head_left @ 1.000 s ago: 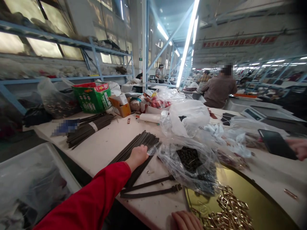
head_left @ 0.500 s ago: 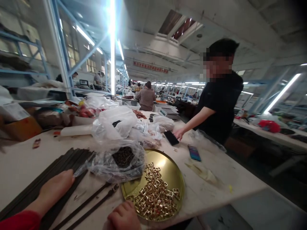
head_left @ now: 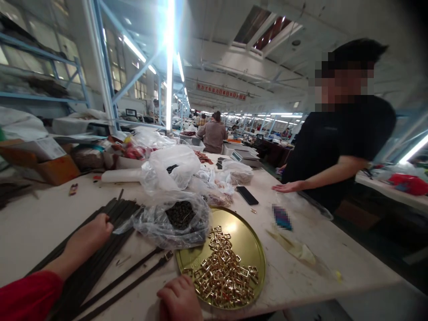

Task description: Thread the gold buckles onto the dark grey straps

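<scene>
My left hand (head_left: 88, 234) lies over a bundle of long dark straps (head_left: 113, 236), its fingers curled. A dark strap end sticks up from the bundle just beyond its fingertips, and the hand appears closed on that strap. My right hand (head_left: 180, 298) is closed at the near left rim of a round gold tray (head_left: 239, 227); whatever it may hold is hidden. Many small gold buckles (head_left: 224, 272) are heaped on the tray. Two straps (head_left: 133, 276) lie between my hands, one with a buckle (head_left: 168, 255) at its end.
Behind the tray sits a clear plastic bag (head_left: 143, 227) of small dark pieces, with a white bag (head_left: 170, 165) beyond. A black phone (head_left: 247, 195) and a blurred coloured item (head_left: 281, 217) lie on the table. A person in black (head_left: 331, 138) stands at the right, one palm out.
My left hand has curled its fingers, and a strap end now rises from the bundle. The person at right has drawn their hand away from the black phone. The view has shifted slightly left.
</scene>
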The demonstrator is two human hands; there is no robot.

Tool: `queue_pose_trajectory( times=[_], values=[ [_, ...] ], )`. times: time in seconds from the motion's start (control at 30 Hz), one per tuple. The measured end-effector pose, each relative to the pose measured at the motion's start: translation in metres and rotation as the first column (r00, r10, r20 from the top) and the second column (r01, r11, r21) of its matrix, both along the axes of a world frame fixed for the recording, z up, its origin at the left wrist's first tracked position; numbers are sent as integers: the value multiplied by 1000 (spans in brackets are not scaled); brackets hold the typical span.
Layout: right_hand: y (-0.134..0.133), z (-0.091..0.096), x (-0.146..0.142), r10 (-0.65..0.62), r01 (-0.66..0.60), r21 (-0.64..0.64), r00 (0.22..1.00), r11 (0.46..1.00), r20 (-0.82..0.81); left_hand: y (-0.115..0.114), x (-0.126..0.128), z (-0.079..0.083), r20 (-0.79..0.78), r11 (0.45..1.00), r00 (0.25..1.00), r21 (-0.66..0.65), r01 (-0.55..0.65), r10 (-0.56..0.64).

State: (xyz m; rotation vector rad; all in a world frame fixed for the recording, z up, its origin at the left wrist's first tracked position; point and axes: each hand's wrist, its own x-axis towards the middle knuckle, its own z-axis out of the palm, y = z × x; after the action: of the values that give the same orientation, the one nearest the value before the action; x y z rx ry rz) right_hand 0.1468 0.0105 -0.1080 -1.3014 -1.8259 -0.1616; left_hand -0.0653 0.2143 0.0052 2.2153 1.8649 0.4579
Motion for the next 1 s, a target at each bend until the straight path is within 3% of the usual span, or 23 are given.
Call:
queue_pose_trajectory(
  times=[0.07,0.13,0.2,0.23,0.27,0.33,0.43,0.5,0.67,0.73,0.9,1.0],
  values=[
    [-7,19,1,26,-36,-48,978,998,-206,-23,5,12,50,999,998,-10,44,-43],
    [-10,43,6,9,-106,-203,903,973,-429,-62,16,21,173,958,956,-123,258,-236],
    [-7,66,13,-71,-194,-313,740,929,-669,-107,28,25,291,836,867,-267,479,-404],
    [-5,76,17,-110,-240,-339,647,910,-755,-128,34,25,327,778,839,-332,534,-436],
    [-2,84,21,-152,-268,-369,590,890,-793,-145,38,24,348,738,829,-388,552,-437],
    [3,93,25,-194,-332,-427,552,841,-811,-168,45,21,412,663,808,-469,584,-421],
    [4,93,23,-247,-435,-502,518,747,-819,-175,51,18,570,588,762,-515,624,-308],
    [2,90,18,-284,-461,-532,504,710,-816,-171,54,18,670,579,712,-502,642,-210],
    [3,90,14,-310,-330,-653,677,682,-667,-164,55,10,760,548,650,-557,624,31],
    [5,91,14,-323,-323,-682,697,656,-641,-166,52,2,778,522,620,-573,632,103],
    [7,85,12,-357,-350,-689,658,635,-663,-169,49,-13,800,497,559,-584,642,218],
    [5,78,10,-384,-437,-647,550,625,-742,-169,52,-15,805,493,536,-585,645,255]
  ],
)
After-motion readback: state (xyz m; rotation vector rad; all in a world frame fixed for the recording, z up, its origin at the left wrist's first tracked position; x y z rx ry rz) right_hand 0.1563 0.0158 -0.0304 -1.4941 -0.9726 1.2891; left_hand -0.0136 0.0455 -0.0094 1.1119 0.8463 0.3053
